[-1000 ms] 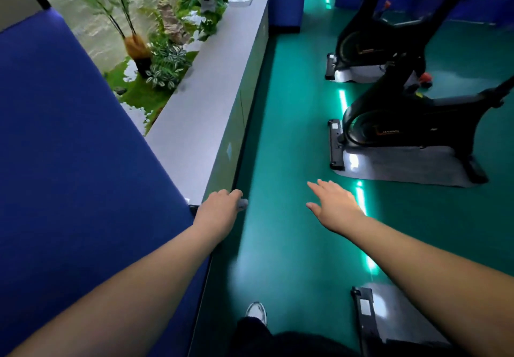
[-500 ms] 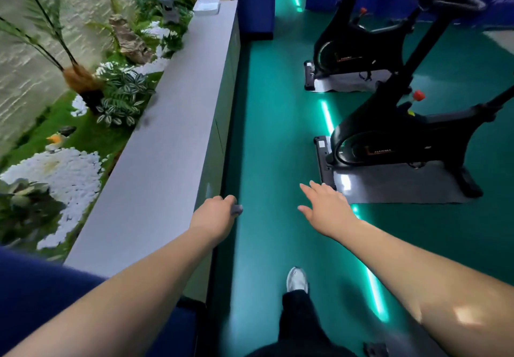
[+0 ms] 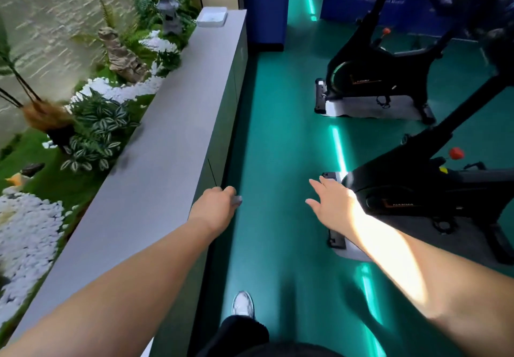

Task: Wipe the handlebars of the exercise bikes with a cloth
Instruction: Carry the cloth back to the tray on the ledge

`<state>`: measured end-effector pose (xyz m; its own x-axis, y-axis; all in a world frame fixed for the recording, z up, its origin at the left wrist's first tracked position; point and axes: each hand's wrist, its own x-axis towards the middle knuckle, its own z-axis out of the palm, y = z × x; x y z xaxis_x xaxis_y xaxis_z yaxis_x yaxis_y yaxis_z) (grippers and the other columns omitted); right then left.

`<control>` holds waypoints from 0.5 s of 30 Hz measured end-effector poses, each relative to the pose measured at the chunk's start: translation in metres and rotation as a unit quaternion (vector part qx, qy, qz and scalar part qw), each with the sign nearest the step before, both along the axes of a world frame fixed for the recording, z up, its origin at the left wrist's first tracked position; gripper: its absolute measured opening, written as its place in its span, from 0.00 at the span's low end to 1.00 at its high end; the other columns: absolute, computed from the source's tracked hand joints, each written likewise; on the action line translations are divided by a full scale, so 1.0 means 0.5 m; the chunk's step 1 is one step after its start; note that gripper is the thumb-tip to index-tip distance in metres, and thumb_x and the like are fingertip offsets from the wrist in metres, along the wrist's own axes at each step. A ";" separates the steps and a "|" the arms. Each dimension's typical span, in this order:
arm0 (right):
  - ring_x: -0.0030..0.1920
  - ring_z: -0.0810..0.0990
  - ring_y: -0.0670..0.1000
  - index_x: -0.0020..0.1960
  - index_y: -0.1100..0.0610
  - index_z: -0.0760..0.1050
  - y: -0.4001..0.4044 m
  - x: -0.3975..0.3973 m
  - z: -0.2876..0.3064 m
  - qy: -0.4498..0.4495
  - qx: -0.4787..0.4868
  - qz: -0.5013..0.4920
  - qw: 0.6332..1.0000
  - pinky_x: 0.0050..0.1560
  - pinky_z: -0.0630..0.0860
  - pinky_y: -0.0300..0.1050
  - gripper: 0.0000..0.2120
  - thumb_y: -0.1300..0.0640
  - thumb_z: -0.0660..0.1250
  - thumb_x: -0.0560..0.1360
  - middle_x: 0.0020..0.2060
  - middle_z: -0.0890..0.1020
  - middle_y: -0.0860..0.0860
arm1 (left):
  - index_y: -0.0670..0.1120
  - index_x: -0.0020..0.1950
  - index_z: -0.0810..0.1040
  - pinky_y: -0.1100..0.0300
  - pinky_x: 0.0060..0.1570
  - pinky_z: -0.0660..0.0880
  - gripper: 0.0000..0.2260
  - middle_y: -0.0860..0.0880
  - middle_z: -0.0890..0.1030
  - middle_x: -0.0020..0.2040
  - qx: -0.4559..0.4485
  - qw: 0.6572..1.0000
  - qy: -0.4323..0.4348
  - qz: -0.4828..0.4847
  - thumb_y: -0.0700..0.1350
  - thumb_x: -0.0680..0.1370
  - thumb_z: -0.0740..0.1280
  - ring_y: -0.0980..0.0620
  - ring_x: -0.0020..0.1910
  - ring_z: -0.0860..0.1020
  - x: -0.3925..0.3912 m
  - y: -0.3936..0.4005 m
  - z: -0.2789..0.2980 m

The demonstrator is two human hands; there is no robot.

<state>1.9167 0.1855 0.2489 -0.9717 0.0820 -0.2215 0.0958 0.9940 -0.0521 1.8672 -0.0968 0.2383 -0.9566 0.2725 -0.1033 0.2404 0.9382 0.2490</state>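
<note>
Fingers of the left hand [image 3: 215,206] are clenched round a small grey cloth [image 3: 237,200], a soft corner showing past the knuckles. Right hand [image 3: 331,203] is held released, fingers straight, apart from the nearer black exercise bike [image 3: 422,187]. A smooth grey bench [image 3: 155,162] runs alongside glossy green floor [image 3: 278,139].

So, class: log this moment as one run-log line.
phase: walking to bikes | left hand: grips grey cloth | right hand: open, empty | nearest bike: right, untouched | handlebars: not wiped
</note>
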 end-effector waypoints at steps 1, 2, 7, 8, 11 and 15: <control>0.75 0.58 0.54 0.77 0.51 0.53 0.003 -0.039 -0.002 0.004 0.005 0.005 1.000 0.70 0.64 0.52 0.28 0.42 0.53 0.81 0.76 0.59 0.52 | 0.48 0.54 0.72 0.56 0.41 0.70 0.14 0.49 0.69 0.41 0.003 1.000 -0.003 -0.001 0.57 0.80 0.56 0.46 0.41 0.70 -0.042 0.003 0.000; 0.75 0.59 0.54 0.77 0.51 0.54 0.005 -0.082 -0.004 0.006 0.010 0.011 1.000 0.69 0.64 0.53 0.28 0.42 0.53 0.81 0.76 0.59 0.52 | 0.47 0.54 0.72 0.55 0.41 0.70 0.13 0.48 0.69 0.41 0.003 1.000 -0.007 -0.004 0.56 0.80 0.57 0.45 0.43 0.71 -0.089 0.006 -0.002; 0.75 0.57 0.55 0.77 0.50 0.54 0.013 -0.312 -0.016 0.000 -0.010 -0.012 1.000 0.72 0.60 0.55 0.28 0.42 0.54 0.80 0.76 0.58 0.52 | 0.51 0.57 0.75 0.54 0.48 0.72 0.13 0.48 0.75 0.52 -0.043 0.996 -0.028 -0.073 0.57 0.79 0.58 0.45 0.54 0.72 -0.344 0.012 -0.013; 0.75 0.57 0.55 0.77 0.50 0.54 0.016 -0.341 -0.015 0.001 -0.013 -0.016 1.000 0.72 0.59 0.55 0.28 0.42 0.54 0.80 0.76 0.58 0.52 | 0.52 0.59 0.75 0.53 0.51 0.73 0.15 0.48 0.75 0.54 -0.051 0.995 -0.030 -0.083 0.58 0.80 0.58 0.45 0.55 0.72 -0.376 0.015 -0.011; 0.75 0.58 0.55 0.76 0.50 0.56 0.022 -0.471 -0.011 0.012 -0.019 -0.027 0.999 0.72 0.59 0.54 0.28 0.42 0.55 0.80 0.76 0.59 0.53 | 0.52 0.61 0.75 0.52 0.53 0.73 0.16 0.48 0.76 0.55 -0.057 0.994 -0.033 -0.091 0.58 0.80 0.57 0.45 0.56 0.71 -0.514 0.025 -0.007; 0.75 0.59 0.55 0.76 0.50 0.56 0.043 -0.640 -0.003 0.020 -0.023 -0.044 0.999 0.72 0.60 0.54 0.28 0.42 0.55 0.79 0.75 0.60 0.53 | 0.51 0.59 0.75 0.53 0.52 0.73 0.15 0.47 0.76 0.54 -0.077 0.991 -0.030 -0.107 0.57 0.80 0.57 0.45 0.55 0.72 -0.695 0.051 0.009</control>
<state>1.5968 0.2068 0.2475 -0.9693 0.1577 -0.1888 0.1792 0.9785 -0.1024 1.5194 -0.0713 0.2427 -0.8696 0.4447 -0.2146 0.4269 0.8955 0.1259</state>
